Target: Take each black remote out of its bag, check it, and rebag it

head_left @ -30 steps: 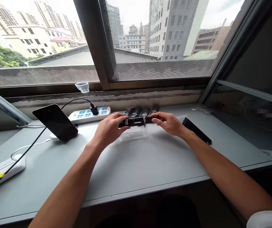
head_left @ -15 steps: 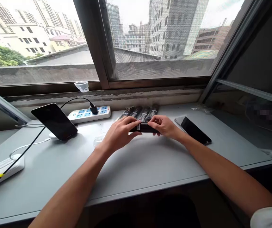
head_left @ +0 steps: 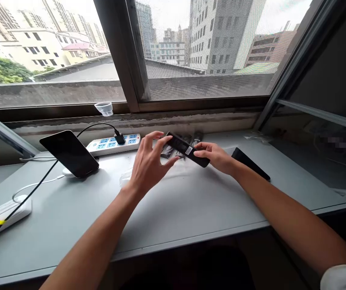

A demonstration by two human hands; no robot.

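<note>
My right hand [head_left: 215, 157] grips a slim black remote-shaped device [head_left: 180, 146] by its lower right end, thumb on the face beside a small white label. The device tilts, its far end pointing up and left. My left hand [head_left: 150, 159] has its fingers and thumb apart. Its index fingertip is at the device's upper left end; whether it touches I cannot tell, and the thumb stands off below. Behind the device lie several dark items in clear plastic bags [head_left: 197, 138], partly hidden by it and my hands.
A black phone [head_left: 250, 164] lies right, partly behind my right wrist. Left, a dark-screened phone [head_left: 70, 155] leans on a stand near a white power strip [head_left: 114, 144] with a black plug. Another white strip [head_left: 7, 217] lies far left. A clear cup [head_left: 104, 108] is by the window.
The black device has turned from level to slanted, its left end rising and its labelled face showing. My left fingers have lifted and spread off it; my right hand keeps its grip.
</note>
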